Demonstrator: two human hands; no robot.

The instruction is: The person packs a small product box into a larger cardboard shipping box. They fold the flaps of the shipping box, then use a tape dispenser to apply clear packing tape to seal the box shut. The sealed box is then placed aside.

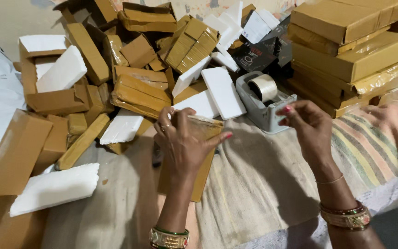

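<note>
The long brown cardboard box lies on the cloth-covered surface directly under the left hand, its long axis running from the hand's fingertips down toward the person's body, tilted slightly leftward at the near end. The left hand grasps its far end, fingers curled over the top edge and the thumb stretched to the right along it. A thin strip of clear tape seems to run along that edge, though it is hard to make out.

The right hand hovers apart from the box, to its right and at the same height, fingers pinched loosely together; whether they hold a tape end I cannot tell. So the left hand is the nearer one.

Just beyond the right hand sits a grey tape dispenser. Beyond the left hand lies a heap of taped brown boxes and white foam slabs.
</note>
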